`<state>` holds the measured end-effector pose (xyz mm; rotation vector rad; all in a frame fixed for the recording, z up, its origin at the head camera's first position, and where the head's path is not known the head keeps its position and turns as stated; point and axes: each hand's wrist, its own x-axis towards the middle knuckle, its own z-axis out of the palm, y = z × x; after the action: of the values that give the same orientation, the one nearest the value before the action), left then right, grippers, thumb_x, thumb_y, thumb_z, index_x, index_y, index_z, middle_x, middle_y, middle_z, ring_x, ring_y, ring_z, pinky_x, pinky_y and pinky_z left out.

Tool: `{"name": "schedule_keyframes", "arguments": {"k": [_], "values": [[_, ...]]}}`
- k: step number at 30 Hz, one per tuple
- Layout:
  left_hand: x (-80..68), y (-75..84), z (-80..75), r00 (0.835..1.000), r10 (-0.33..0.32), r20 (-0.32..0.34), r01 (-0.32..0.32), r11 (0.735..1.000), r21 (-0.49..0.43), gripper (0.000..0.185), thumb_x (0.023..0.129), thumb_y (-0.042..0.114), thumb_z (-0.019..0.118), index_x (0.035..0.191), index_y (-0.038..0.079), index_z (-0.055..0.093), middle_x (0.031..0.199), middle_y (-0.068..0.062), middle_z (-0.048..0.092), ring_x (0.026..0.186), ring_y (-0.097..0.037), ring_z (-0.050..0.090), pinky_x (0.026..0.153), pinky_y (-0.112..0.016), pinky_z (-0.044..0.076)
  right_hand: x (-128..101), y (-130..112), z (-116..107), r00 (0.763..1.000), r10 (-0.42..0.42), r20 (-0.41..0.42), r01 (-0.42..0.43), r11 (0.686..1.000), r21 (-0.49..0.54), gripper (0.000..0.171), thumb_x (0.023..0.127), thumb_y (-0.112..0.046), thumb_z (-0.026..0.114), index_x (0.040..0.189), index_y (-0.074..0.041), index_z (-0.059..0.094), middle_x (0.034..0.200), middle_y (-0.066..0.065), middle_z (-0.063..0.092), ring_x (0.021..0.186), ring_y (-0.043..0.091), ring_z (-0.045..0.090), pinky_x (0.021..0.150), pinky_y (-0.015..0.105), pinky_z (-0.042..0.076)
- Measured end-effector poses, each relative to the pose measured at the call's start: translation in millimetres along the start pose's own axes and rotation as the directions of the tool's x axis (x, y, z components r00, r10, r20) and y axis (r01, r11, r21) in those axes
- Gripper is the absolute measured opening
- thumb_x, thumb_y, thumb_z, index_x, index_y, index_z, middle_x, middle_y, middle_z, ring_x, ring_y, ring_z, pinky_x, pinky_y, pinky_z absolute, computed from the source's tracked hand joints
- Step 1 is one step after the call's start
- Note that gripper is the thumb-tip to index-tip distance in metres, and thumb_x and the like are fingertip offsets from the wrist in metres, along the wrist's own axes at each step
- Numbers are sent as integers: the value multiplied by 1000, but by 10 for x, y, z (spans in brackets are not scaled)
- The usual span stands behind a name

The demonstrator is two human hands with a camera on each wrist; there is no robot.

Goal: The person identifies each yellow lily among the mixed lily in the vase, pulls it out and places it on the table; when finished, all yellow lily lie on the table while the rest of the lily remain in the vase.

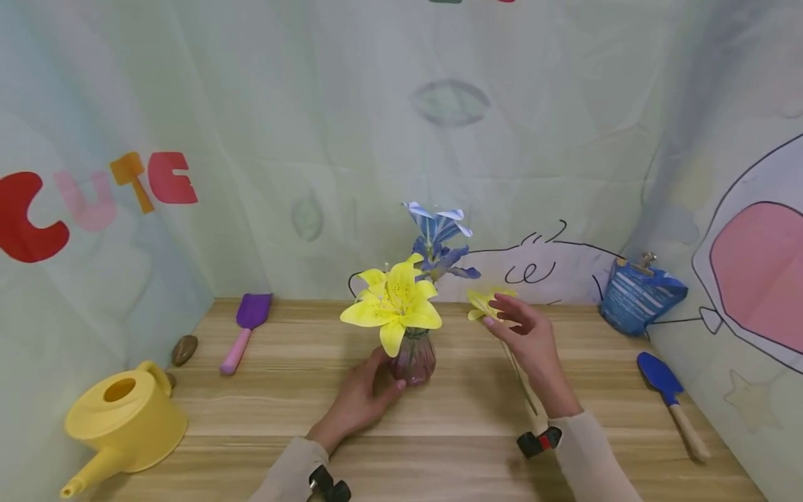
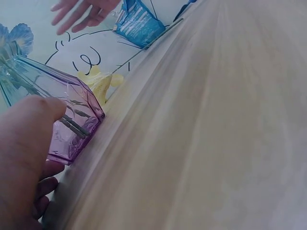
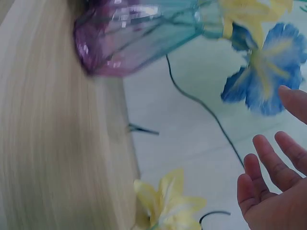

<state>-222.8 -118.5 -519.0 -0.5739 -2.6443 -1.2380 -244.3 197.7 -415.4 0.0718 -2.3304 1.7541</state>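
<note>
Head view: clasping vase (image 1: 415,362) in left hand (image 1: 362,399) on tabletop (image 1: 445,446), with right hand (image 1: 530,341) loosely spread, empty. Left wrist: could bend yellow lily (image 2: 100,87), loose on tabletop, by grasping carelessly. Right wrist: might topple vase (looks top-heavy) by snagging blue flower (image 3: 265,76).

The left hand (image 1: 362,396) curves thumb and fingers in a grip while the right hand (image 1: 532,339) hovers, fingers loosely parted.
</note>
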Motion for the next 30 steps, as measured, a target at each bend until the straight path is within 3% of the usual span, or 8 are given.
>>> {"name": "schedule_keyframes", "arguments": {"k": [5,9,14,19,26,30], "values": [[-5,9,-5,1000,-8,10,8,1000,-15,61,101,35,76,154,18,51,148,-9,69,144,-31,63,124,-53,48,-76,-71,126,999,-31,28,30,999,10,47,97,-22,81,142,-16,69,141,9,74,121,14,64,94,17,53],[-11,3,-7,1000,-13,11,13,1000,-13,63,101,34,75,155,18,50,150,-10,68,145,-31,62,124,-52,48,-121,-132,247,995,-72,64,71,997,21,43,97,-22,82,138,-15,72,137,10,76,123,19,64,95,20,53],[-16,8,-17,1000,-10,9,10,1000,-8,61,100,34,75,154,20,51,151,-9,67,145,-31,61,124,-53,47,-142,-190,412,986,-117,117,116,993,18,39,96,-24,83,133,-14,76,131,7,79,127,29,65,100,31,51],[-15,23,-26,1000,-6,10,6,1000,-16,61,100,34,75,154,20,51,151,-9,67,145,-30,62,124,-52,48,-154,-246,578,973,-174,154,177,984,-4,33,95,-21,82,128,-18,79,129,3,80,124,29,68,100,39,48],[-22,23,-28,1000,-7,10,7,1000,-15,66,100,34,75,159,20,47,152,-10,66,146,-30,61,124,-53,47,-164,-334,765,970,-177,169,181,983,-11,34,92,-20,85,125,-17,81,120,4,82,110,28,65,87,32,47],[-18,13,-31,1000,3,7,-3,1000,-16,65,101,35,75,158,20,48,152,-9,67,145,-30,61,124,-52,48,-178,-371,844,968,-192,163,195,981,-2,35,90,-20,87,125,-16,81,120,4,82,98,20,61,77,27,41]]}}
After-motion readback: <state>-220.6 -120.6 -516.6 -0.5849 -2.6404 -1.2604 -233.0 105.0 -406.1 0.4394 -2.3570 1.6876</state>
